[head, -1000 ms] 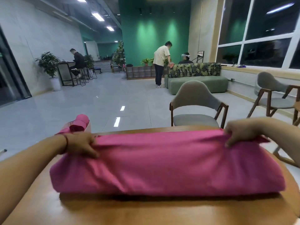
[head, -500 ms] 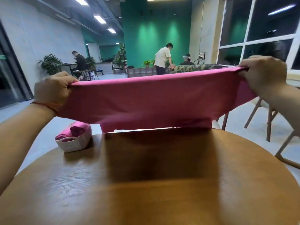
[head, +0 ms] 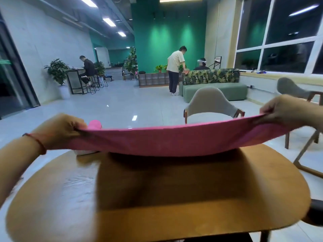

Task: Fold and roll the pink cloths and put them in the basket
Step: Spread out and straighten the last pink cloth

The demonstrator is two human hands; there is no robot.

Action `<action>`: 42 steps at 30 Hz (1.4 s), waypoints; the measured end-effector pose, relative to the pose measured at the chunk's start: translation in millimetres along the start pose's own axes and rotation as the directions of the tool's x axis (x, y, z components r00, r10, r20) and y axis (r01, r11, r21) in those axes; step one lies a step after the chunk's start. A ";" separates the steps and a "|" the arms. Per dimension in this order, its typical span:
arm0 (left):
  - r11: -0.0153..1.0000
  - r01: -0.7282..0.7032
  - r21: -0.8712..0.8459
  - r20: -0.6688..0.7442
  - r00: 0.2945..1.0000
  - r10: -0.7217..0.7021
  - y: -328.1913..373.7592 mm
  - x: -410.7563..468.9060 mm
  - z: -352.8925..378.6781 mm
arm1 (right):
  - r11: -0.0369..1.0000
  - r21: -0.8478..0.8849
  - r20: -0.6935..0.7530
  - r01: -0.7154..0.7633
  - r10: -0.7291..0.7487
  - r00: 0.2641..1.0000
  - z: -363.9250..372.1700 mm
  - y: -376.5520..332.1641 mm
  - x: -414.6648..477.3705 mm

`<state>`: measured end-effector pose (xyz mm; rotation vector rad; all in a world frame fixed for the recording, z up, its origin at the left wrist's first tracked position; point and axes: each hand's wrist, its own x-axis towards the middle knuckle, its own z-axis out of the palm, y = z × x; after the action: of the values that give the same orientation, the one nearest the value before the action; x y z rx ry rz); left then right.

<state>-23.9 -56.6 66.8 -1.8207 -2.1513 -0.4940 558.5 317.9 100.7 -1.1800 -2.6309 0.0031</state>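
The pink cloth (head: 174, 141) hangs stretched across the middle of the frame above the desk (head: 157, 210), its ends pinched by the left hand (head: 61, 131) and the right hand (head: 283, 111), probably to pull it smooth for folding, while the basket (head: 84, 152) sits mostly hidden behind its left end.

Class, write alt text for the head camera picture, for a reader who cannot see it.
The left hand and right hand hold a pink cloth stretched wide above a wooden table, each gripping one end. A rolled cloth shows behind its left end, and a grey chair stands beyond the table.
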 end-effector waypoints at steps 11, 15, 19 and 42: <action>0.984 -0.171 0.040 0.105 0.980 0.166 9.2 -189.7 148.6 | 0.985 -0.008 0.385 0.174 -0.158 0.909 162.3 41.5 -118.7; 0.956 -0.263 0.127 -0.017 0.964 0.267 18.6 -221.9 157.5 | 0.970 0.006 0.302 0.242 -0.233 0.925 194.6 58.9 -150.6; 0.960 -0.258 0.107 -0.024 0.965 0.262 19.5 -246.9 162.7 | 0.961 -0.076 0.377 0.267 -0.220 0.900 211.3 62.6 -172.4; 0.981 -0.148 -0.128 0.247 0.953 0.176 57.1 -220.7 118.0 | 0.999 0.052 0.742 0.012 -0.046 0.669 133.3 -15.9 -144.6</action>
<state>70.1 -193.9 -128.7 -2.2087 -2.1444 -0.3595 607.8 214.6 -60.1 -1.3209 -3.3104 0.6844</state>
